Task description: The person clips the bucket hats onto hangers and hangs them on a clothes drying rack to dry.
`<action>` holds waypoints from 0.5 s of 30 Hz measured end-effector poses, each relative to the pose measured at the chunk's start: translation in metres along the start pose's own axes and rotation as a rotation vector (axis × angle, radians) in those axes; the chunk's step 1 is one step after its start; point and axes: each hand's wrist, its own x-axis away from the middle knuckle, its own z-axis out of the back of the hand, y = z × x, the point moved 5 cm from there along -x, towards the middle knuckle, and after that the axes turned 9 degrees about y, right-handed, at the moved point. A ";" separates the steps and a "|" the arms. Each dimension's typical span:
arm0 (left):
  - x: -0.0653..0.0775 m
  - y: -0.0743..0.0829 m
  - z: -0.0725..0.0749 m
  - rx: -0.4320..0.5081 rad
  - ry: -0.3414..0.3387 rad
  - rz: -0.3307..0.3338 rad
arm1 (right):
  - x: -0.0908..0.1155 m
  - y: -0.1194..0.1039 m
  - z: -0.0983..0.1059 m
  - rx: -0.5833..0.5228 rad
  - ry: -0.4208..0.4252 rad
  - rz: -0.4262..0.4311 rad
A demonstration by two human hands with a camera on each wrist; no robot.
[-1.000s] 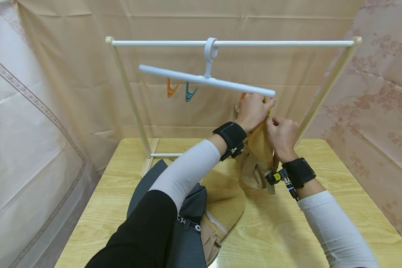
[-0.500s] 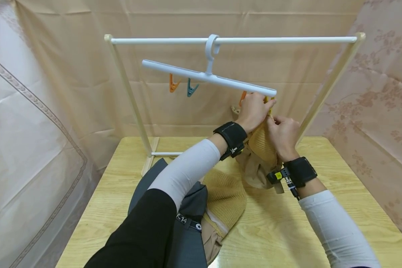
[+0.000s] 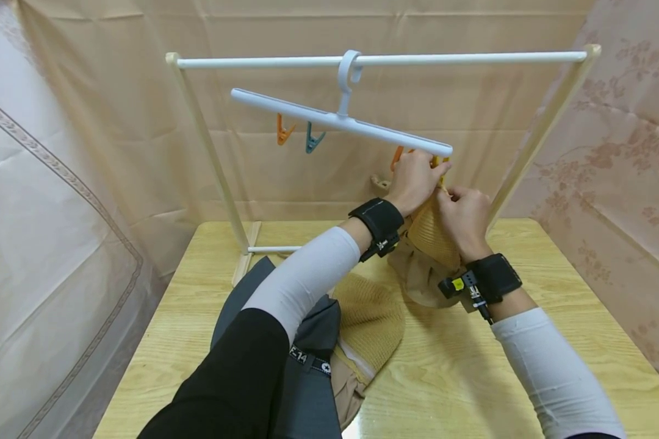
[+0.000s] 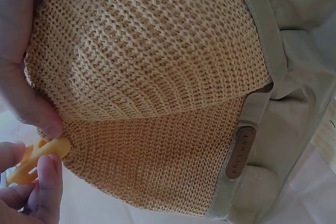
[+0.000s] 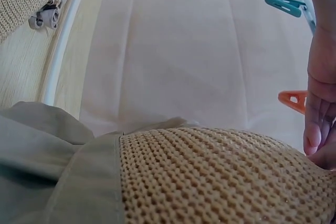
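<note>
In the head view, my left hand (image 3: 414, 177) is just under the low right end of a pale blue clip hanger (image 3: 291, 108). It pinches a yellow clip (image 4: 55, 148), seen in the left wrist view at the top of the hat's crown. My right hand (image 3: 465, 218) holds the crown of a tan knitted hat (image 4: 157, 61) right beside that clip. The hat hangs with its beige fabric brim down, a brown label (image 4: 240, 152) on its band. Whether the clip's jaws have the knit between them, I cannot tell.
The hanger hooks over the rack's white top bar (image 3: 252, 63). Orange (image 3: 284, 130) and teal (image 3: 313, 139) clips hang on its left half, another orange clip (image 5: 292, 100) near my left hand. A second knitted hat (image 3: 373, 317) and a dark grey garment (image 3: 313, 390) lie on the table (image 3: 472, 378).
The hanger tilts more steeply, its left end higher. The head view has shifted slightly. Both hands keep their grip at almost the same place, and the hat's brim has swung a little.
</note>
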 end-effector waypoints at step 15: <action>0.007 -0.012 -0.002 0.011 -0.009 0.002 | 0.006 0.010 -0.005 0.034 -0.104 -0.100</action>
